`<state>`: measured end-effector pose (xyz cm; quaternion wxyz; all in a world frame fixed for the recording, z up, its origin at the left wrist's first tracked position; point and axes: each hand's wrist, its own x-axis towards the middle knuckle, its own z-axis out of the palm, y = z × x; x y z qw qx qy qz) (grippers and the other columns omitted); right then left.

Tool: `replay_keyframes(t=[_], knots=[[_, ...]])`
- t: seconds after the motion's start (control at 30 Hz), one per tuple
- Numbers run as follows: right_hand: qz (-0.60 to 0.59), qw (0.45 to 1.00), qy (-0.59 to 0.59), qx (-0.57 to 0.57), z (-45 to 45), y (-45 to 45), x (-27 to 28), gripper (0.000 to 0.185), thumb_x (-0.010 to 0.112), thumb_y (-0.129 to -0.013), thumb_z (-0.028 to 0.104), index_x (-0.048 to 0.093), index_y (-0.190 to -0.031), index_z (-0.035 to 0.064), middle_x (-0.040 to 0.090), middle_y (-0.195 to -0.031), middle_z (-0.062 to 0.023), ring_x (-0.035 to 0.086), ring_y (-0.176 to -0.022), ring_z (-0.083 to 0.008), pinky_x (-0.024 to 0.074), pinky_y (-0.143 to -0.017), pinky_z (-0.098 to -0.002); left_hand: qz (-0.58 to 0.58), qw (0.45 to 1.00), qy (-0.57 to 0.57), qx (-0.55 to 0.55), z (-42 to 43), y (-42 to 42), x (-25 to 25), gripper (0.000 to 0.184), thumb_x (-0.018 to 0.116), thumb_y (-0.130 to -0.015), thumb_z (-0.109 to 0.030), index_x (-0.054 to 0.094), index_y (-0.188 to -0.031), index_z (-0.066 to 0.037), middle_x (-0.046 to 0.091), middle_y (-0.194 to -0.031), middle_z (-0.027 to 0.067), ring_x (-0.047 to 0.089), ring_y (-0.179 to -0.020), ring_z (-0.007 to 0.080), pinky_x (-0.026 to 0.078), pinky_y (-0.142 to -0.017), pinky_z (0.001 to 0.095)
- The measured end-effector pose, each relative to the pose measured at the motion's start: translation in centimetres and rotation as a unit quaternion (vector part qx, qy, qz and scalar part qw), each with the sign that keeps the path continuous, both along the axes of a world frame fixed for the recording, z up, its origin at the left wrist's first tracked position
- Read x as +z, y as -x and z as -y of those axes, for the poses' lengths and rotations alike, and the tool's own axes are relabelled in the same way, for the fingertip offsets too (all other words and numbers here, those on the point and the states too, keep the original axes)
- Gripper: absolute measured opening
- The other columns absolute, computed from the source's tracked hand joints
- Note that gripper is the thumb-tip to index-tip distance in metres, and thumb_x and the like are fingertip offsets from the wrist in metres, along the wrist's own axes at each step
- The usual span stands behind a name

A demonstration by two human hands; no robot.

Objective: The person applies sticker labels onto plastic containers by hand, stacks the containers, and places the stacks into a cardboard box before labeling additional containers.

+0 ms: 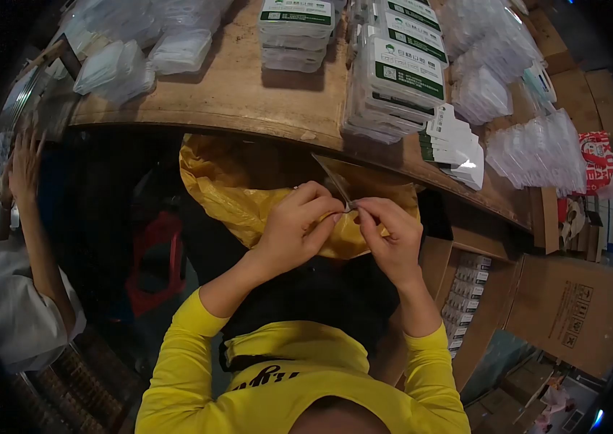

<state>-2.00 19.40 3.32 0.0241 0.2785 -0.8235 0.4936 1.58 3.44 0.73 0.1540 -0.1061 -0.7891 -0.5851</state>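
Observation:
Over my lap, both hands meet at the near end of a thin clear plastic piece (pixel 332 178), seen nearly edge-on and tilted up toward the table. Its exact kind I cannot make out. My left hand (pixel 296 224) pinches it from the left between thumb and fingers. From the right, my right hand (pixel 392 235) pinches the same end, its fingertips close to the left ones. Beneath the hands spreads a yellow woven sack (pixel 230 210), its mouth open below the table edge.
The wooden table (pixel 205 98) carries stacked clear boxes with green-and-white labels (pixel 408 72), loose cards (pixel 458 148) and more clear cases (pixel 538 152). An open carton (pixel 498 347) with packed boxes stands at right. A co-worker's arm (pixel 39 239) and a red stool (pixel 158 267) are at left.

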Motion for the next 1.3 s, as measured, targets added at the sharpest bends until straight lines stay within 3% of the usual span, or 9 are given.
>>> replay_keyframes(t=[0.27, 0.33, 0.47, 0.53, 0.67, 0.73, 1.0, 1.13, 1.3], knots=[[0.124, 0.986, 0.07, -0.09, -1.6, 1.3, -1.5, 0.011, 0.051, -0.082, 0.0, 0.054, -0.093, -0.0028, 0.061, -0.085, -0.0083, 0.061, -0.075, -0.0135, 0.0483, -0.065, -0.0232, 0.081, 0.962, 0.223, 0.135, 7.1, 2.1, -7.7, 0.012, 0.057, -0.074, -0.004, 0.055, -0.086, -0.003, 0.051, -0.083, 0.0129, 0.052, -0.076, 0.0326, 0.042, -0.063, 0.0365], [0.107, 0.989, 0.059, -0.079, -1.4, 1.1, -1.3, 0.017, 0.054, -0.08, -0.001, 0.055, -0.097, -0.0022, 0.061, -0.093, -0.0102, 0.06, -0.083, -0.0159, 0.047, -0.072, -0.0251, -0.076, 0.951, 0.246, 0.172, 9.4, 4.0, -3.9, 0.016, 0.058, -0.074, -0.005, 0.053, -0.088, -0.004, 0.051, -0.088, 0.0127, 0.052, -0.076, 0.0332, 0.042, -0.065, 0.0373], [-0.028, 1.0, -0.003, -0.003, -0.4, 0.9, -0.1, 0.015, 0.056, -0.078, -0.004, 0.058, -0.092, -0.0034, 0.06, -0.091, -0.0106, 0.057, -0.081, -0.0122, 0.0465, -0.07, -0.0228, -0.1, 0.875, 0.394, 0.263, 15.7, 8.9, 3.2, 0.029, 0.06, -0.067, -0.005, 0.051, -0.094, -0.009, 0.05, -0.097, 0.0108, 0.05, -0.088, 0.0332, 0.042, -0.072, 0.0396], [0.052, 0.999, 0.015, -0.001, -0.5, 0.5, 0.4, 0.013, 0.056, -0.078, -0.003, 0.059, -0.091, -0.0038, 0.06, -0.089, -0.0106, 0.058, -0.076, -0.0125, 0.0468, -0.067, -0.0225, -0.127, 0.825, 0.502, 0.227, 19.7, 11.8, 3.3, 0.041, 0.058, -0.065, -0.002, 0.045, -0.103, -0.011, 0.047, -0.105, 0.0092, 0.047, -0.097, 0.0345, 0.042, -0.077, 0.0408], [0.157, 0.987, 0.022, -0.02, -0.5, -0.4, 0.7, 0.011, 0.055, -0.079, -0.002, 0.058, -0.089, -0.0042, 0.061, -0.086, -0.0106, 0.059, -0.069, -0.0124, 0.0471, -0.063, -0.022, 0.001, 0.787, 0.591, 0.178, 23.1, 14.3, 3.2, 0.052, 0.056, -0.062, 0.003, 0.039, -0.109, -0.012, 0.045, -0.109, 0.0077, 0.045, -0.101, 0.0345, 0.042, -0.081, 0.0413], [0.073, 0.996, 0.035, -0.025, -0.3, -0.3, 0.5, 0.012, 0.056, -0.077, -0.004, 0.058, -0.089, -0.0038, 0.061, -0.088, -0.0123, 0.059, -0.071, -0.0158, 0.0474, -0.062, -0.0239, 0.032, 0.765, 0.623, 0.161, 23.2, 14.3, 4.1, 0.054, 0.055, -0.062, 0.004, 0.038, -0.11, -0.012, 0.045, -0.109, 0.0076, 0.045, -0.101, 0.0349, 0.042, -0.082, 0.0416], [-0.293, 0.951, -0.1, 0.0, 0.0, 0.7, 0.9, 0.033, 0.058, -0.064, -0.008, 0.06, -0.096, 0.001, 0.057, -0.104, -0.012, 0.055, -0.09, -0.0272, 0.0435, -0.076, -0.0346, 0.003, 0.811, 0.571, 0.131, 24.1, 13.6, 3.8, 0.07, 0.069, -0.057, -0.009, 0.036, -0.118, -0.015, 0.041, -0.116, 0.009, 0.041, -0.105, 0.036, 0.04, -0.085, 0.0436], [-0.332, 0.937, -0.108, 0.002, -0.2, 0.4, 0.8, 0.034, 0.058, -0.065, -0.005, 0.06, -0.097, 0.003, 0.057, -0.105, -0.0113, 0.054, -0.091, -0.0272, 0.0433, -0.075, -0.0343, 0.041, 0.786, 0.596, 0.158, 25.1, 13.8, 3.1, 0.071, 0.072, -0.058, -0.012, 0.035, -0.119, -0.014, 0.042, -0.117, 0.0102, 0.042, -0.105, 0.0356, 0.039, -0.085, 0.0438], [-0.298, 0.95, -0.089, 0.009, -0.4, 0.6, 0.9, 0.031, 0.057, -0.068, -0.005, 0.06, -0.097, 0.003, 0.056, -0.106, -0.0121, 0.054, -0.091, -0.0281, 0.0431, -0.077, -0.0344, 0.006, 0.852, 0.502, 0.145, 23.6, 12.4, 4.3, 0.061, 0.071, -0.062, -0.011, 0.04, -0.114, -0.012, 0.042, -0.116, 0.0104, 0.043, -0.106, 0.0327, 0.041, -0.084, 0.041]])
